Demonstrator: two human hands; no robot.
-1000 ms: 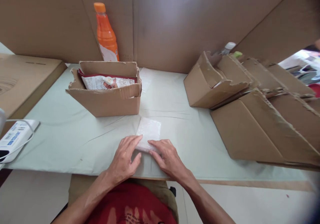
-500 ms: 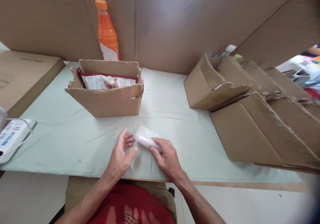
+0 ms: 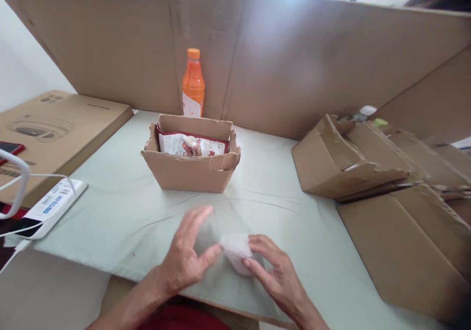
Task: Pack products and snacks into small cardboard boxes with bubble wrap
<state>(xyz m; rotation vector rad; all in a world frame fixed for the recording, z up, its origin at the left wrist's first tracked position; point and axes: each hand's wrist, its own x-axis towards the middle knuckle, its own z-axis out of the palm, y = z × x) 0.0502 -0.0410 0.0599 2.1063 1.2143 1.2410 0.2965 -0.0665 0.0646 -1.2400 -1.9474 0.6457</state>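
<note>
My right hand (image 3: 277, 268) pinches a small clear plastic packet (image 3: 236, 251) with whitish contents, thumb at its lower side and fingers along its right edge. What exactly is inside is too blurred to make out. Just left of it, my left hand (image 3: 191, 251) is spread, with the thumb tip close to the packet's left edge; whether they touch I cannot tell. Beyond the hands stands an open cardboard box (image 3: 191, 173), and in it sits a white and dark red printed pouch (image 3: 193, 145).
An orange bottle (image 3: 193, 84) stands against the cardboard partition (image 3: 316, 65). At the right are several open cardboard boxes (image 3: 382, 232). A flat carton (image 3: 69, 123) and a white power strip (image 3: 53, 205) with cables lie at the left on the pale green cloth (image 3: 110, 222).
The view has tilted up and turned left. The packet is still in my right hand and now looks turned and more bunched. My left hand remains spread beside it, with motion blur.
</note>
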